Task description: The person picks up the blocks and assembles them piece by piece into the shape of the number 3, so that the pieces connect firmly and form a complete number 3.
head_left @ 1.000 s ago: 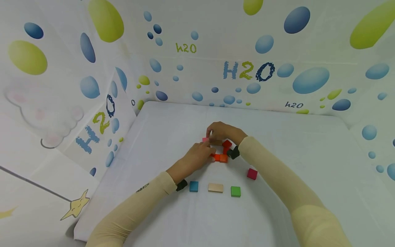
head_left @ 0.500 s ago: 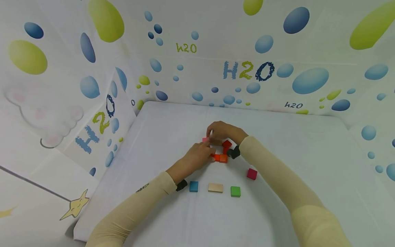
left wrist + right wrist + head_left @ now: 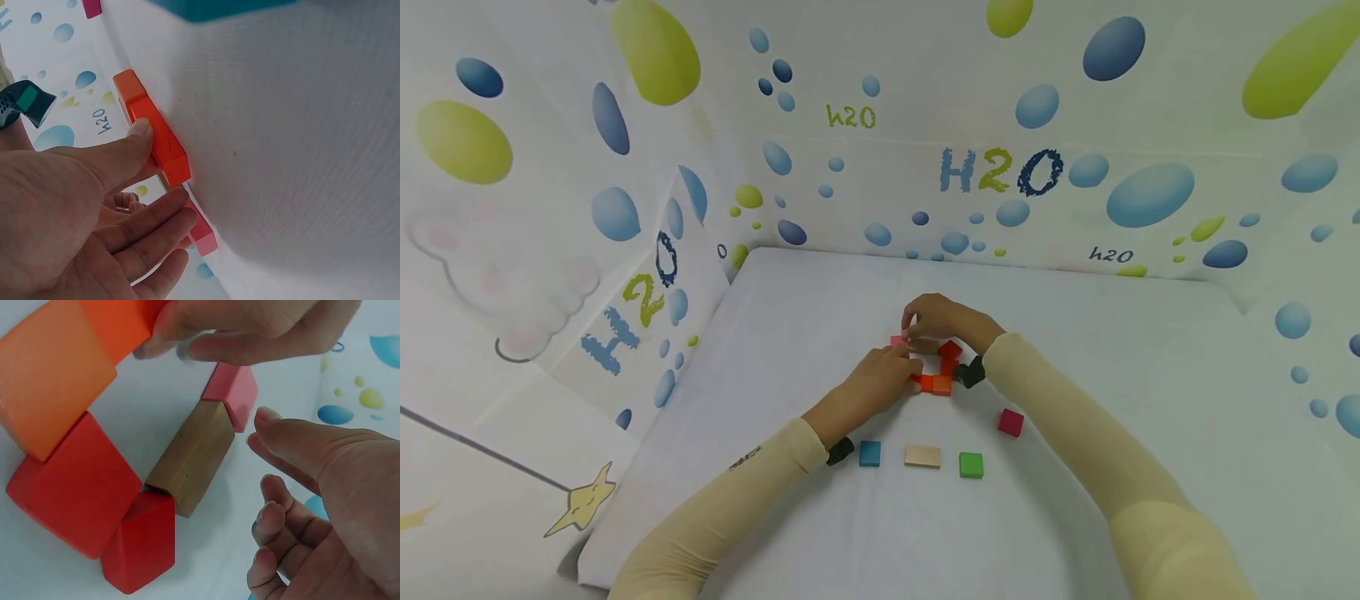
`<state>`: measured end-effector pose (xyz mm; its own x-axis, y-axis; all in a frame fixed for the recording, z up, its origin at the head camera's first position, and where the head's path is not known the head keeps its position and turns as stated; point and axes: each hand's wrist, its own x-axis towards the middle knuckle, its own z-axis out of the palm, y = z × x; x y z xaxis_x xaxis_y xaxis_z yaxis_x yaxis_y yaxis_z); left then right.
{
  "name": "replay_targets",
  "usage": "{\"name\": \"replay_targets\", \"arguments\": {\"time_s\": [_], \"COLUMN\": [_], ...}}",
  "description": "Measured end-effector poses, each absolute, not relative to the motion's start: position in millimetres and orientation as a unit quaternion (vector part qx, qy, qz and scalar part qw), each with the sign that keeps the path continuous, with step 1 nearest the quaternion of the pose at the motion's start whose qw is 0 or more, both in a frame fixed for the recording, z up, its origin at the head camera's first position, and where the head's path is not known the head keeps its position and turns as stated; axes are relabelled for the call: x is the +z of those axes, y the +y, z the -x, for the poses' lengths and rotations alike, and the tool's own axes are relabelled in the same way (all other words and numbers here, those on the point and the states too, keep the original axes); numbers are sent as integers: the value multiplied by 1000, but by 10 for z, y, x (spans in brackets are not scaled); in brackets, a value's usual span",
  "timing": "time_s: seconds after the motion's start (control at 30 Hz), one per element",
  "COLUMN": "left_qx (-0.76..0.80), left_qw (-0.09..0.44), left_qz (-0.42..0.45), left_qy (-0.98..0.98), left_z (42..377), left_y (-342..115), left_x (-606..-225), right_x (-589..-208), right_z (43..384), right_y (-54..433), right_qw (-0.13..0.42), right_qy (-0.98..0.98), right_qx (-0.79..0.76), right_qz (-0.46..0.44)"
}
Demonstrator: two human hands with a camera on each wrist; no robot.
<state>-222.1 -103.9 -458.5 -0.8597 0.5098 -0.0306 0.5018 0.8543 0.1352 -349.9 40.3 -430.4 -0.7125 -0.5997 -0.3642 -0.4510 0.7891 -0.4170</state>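
A curved row of blocks lies on the white table: orange [image 3: 56, 375], two red blocks [image 3: 75, 481], brown wood [image 3: 194, 456] and pink [image 3: 240, 394]. My left hand [image 3: 880, 383] rests its thumb on an orange-red block [image 3: 164, 144] joined to the orange one. Its other fingers stretch toward the pink block and overlap it in the left wrist view. My right hand [image 3: 940, 317] hovers at the pink end, its thumb tip close beside that block. The other right fingers are loosely curled around nothing.
Nearer the body lie a blue block [image 3: 870, 453], a pale wood block [image 3: 922, 456] and a green block [image 3: 972, 465]. A crimson block [image 3: 1011, 422] sits to the right, beside the right forearm. Patterned white sheets rise behind and at the sides.
Both hands and the blocks keep nearly the same places. The head view has shifted very slightly.
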Motion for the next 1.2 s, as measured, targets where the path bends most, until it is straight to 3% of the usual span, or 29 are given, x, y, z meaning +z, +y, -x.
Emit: {"name": "replay_targets", "arguments": {"time_s": [0.33,0.7,1.2], "left_qx": [64,72,84], "left_qw": [19,47,69], "left_qz": [-278,-257,-241], "left_qy": [958,963,964], "left_z": [2235,2240,2233], "left_y": [-982,-985,-986], "left_x": [-4561,-4577,-4571], "right_x": [-4189,-4085,-4266], "right_z": [3418,2933,2144], "right_y": [728,1423,2100], "right_qw": [204,153,185], "right_qy": [921,939,944], "right_qx": [-180,-168,-167], "right_qz": [279,259,215]}}
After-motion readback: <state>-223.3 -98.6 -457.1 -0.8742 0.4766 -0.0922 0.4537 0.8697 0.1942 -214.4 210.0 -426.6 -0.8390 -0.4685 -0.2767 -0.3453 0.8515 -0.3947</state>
